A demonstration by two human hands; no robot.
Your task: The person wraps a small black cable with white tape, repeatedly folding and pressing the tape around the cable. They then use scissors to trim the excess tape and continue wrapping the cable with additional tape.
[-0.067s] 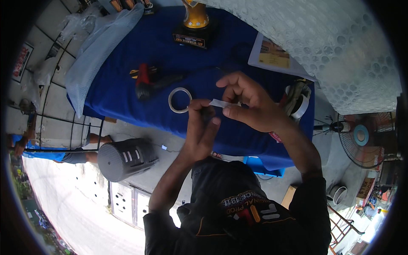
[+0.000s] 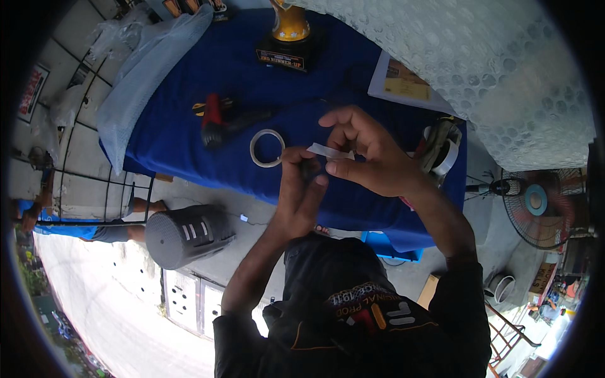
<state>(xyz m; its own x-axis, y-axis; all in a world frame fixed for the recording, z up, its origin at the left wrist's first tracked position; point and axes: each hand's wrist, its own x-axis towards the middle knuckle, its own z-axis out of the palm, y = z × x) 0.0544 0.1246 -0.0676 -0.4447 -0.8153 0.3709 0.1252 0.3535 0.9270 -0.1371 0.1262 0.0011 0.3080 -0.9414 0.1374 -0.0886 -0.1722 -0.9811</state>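
Above the front edge of the blue-covered table, my right hand [image 2: 372,156] pinches a short whitish strip of tape [image 2: 329,152] between thumb and fingers, its index finger raised and bent. My left hand [image 2: 299,189] is beside the strip's left end, fingers curled in and thumb pointing up. Whether anything sits inside those left fingers is hidden. Just beyond the left hand, a pale roll of tape [image 2: 254,148] lies flat on the blue cloth [image 2: 176,138]. Farther left on it is a red and black gun-shaped power tool [image 2: 216,123].
A gold trophy [image 2: 291,25] on a black base stands at the back. Bubble wrap [image 2: 491,82] fills the far right, near papers [image 2: 413,85]. Gloves [image 2: 438,142] and another tape roll [image 2: 449,157] lie at the right edge. A fan [image 2: 535,200] and a grey stool [image 2: 183,236] flank the table.
Both hands are almost where they were. The strip's free left end has shifted very slightly left and up; the right hand still pinches it.
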